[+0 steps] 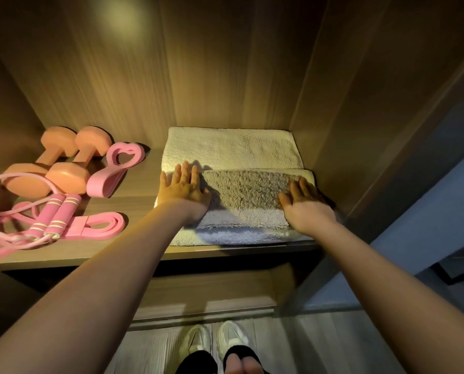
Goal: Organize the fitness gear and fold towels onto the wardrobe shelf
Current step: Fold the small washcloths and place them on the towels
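My left hand (183, 184) and right hand (305, 203) lie flat with straight fingers, one at each end of the grey towel (248, 188). It sits on the white towel (229, 147) on the shelf (133, 190). Its long side runs left to right between my hands, so both are equally near.

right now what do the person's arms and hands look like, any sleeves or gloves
No sleeves, watch or bracelet in view, bare right to the frame's edge. The left hand and right hand wear no gloves, and no rings show.
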A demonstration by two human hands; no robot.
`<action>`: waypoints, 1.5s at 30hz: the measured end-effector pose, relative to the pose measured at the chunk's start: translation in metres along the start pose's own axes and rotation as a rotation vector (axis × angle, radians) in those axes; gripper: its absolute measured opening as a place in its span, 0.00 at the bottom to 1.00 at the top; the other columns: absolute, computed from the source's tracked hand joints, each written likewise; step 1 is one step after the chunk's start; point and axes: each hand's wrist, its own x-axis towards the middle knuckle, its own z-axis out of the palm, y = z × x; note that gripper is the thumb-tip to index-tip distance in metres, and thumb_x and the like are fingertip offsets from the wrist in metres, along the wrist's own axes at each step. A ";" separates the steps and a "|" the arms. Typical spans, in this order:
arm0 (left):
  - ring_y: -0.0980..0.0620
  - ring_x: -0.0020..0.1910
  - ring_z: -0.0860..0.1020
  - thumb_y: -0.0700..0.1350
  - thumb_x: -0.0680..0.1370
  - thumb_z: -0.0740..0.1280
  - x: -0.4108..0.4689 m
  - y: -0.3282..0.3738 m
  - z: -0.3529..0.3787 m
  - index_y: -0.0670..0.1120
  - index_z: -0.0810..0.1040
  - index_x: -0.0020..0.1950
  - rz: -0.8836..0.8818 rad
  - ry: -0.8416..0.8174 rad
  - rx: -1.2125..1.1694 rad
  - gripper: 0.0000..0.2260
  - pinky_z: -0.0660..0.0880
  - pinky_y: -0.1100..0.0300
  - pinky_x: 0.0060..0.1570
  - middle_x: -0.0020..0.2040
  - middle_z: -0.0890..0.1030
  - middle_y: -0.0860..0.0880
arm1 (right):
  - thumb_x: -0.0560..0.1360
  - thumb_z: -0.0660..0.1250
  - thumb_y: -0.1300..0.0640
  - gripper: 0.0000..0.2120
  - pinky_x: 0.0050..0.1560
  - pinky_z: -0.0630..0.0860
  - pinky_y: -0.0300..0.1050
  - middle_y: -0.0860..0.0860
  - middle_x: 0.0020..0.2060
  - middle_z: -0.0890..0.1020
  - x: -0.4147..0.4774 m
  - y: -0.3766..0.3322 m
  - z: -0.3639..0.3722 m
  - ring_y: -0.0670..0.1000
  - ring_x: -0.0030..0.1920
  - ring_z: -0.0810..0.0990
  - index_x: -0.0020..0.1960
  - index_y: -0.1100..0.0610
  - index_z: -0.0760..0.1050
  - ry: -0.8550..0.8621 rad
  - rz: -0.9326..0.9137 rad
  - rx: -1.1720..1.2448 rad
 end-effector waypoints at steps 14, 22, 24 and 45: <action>0.52 0.78 0.40 0.66 0.79 0.40 -0.018 0.048 0.017 0.47 0.42 0.79 0.271 0.115 -0.124 0.34 0.42 0.50 0.77 0.79 0.40 0.48 | 0.79 0.59 0.55 0.13 0.55 0.76 0.53 0.52 0.46 0.78 -0.083 0.016 -0.012 0.54 0.50 0.77 0.59 0.60 0.75 0.356 0.162 0.910; 0.52 0.78 0.40 0.66 0.79 0.38 -0.018 0.047 0.020 0.48 0.41 0.79 0.265 0.120 -0.122 0.34 0.41 0.50 0.76 0.79 0.40 0.48 | 0.78 0.66 0.49 0.15 0.40 0.77 0.46 0.55 0.47 0.79 -0.081 0.006 0.003 0.52 0.48 0.81 0.58 0.59 0.71 -0.083 0.526 1.777; 0.52 0.78 0.40 0.66 0.79 0.38 -0.018 0.047 0.020 0.48 0.41 0.79 0.269 0.122 -0.123 0.34 0.41 0.50 0.76 0.79 0.40 0.48 | 0.76 0.69 0.49 0.14 0.38 0.76 0.44 0.53 0.45 0.79 -0.078 0.000 0.003 0.49 0.44 0.81 0.55 0.56 0.73 -0.087 0.526 1.801; 0.48 0.39 0.84 0.49 0.78 0.66 -0.030 0.020 -0.052 0.41 0.78 0.54 -0.051 -0.284 -1.916 0.11 0.80 0.57 0.33 0.43 0.84 0.42 | 0.78 0.67 0.54 0.05 0.51 0.75 0.34 0.42 0.49 0.80 -0.083 -0.080 -0.019 0.39 0.52 0.78 0.54 0.49 0.77 0.201 -0.547 0.964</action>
